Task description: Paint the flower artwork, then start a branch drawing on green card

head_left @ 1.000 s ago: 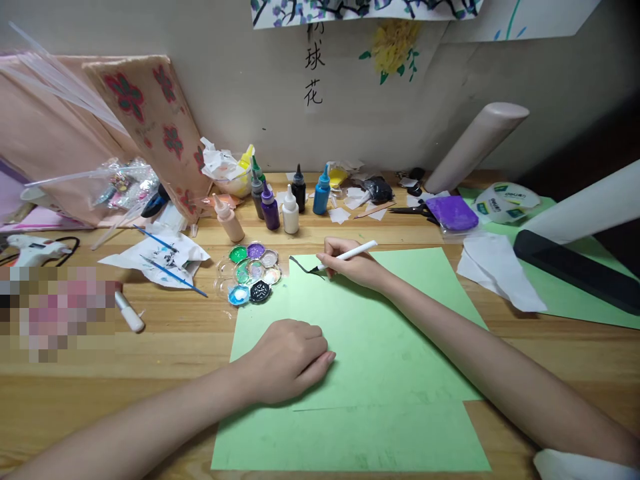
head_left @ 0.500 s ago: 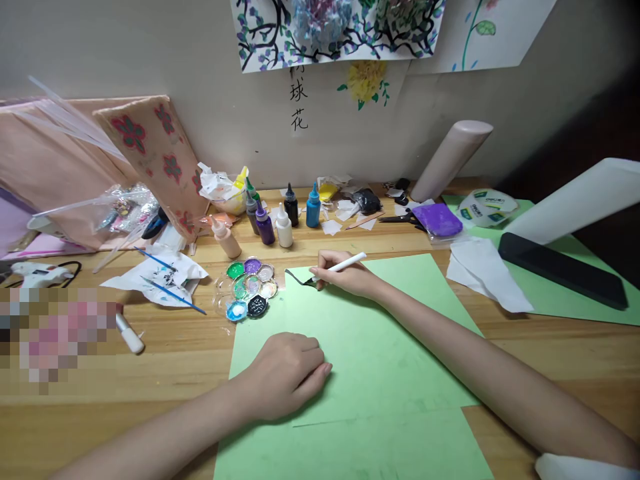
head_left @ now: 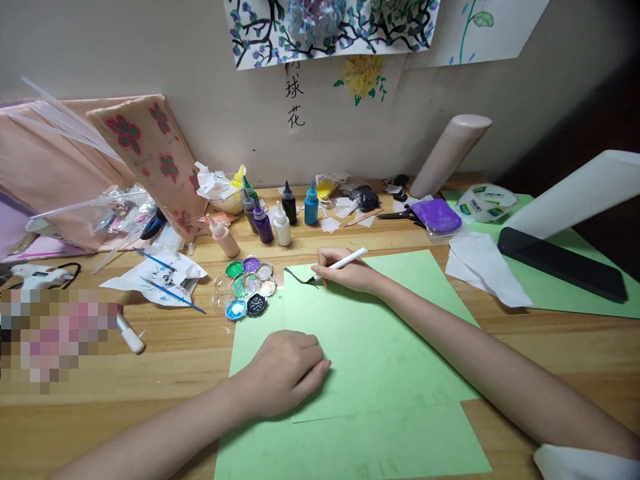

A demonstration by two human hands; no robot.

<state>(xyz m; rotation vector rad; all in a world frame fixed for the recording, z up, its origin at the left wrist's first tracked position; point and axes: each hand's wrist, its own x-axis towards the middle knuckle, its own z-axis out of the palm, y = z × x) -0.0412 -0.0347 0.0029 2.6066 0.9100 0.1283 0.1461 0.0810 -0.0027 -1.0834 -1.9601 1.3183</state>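
Note:
Between the thumb and fingers of my right hand is a white-handled paintbrush, its dark tip touching the green paper. A thin black curved line runs from the paper's upper left corner to the tip. My left hand rests on the paper lower down, fingers curled in and nothing visible in them. Just left of the paper's top sits a flower-shaped paint palette with green, purple, blue, white and black wells. Under the main sheet, another green sheet shows at the bottom.
Several paint bottles stand behind the palette. Two blue brushes lie on crumpled tissue at left, near a glue gun. Scissors, a purple packet, a tape roll and a black slab-shaped object lie at right.
The brush tip has shifted slightly, and a short dark stroke now shows just below it. My left hand stays in place. The view has moved slightly.

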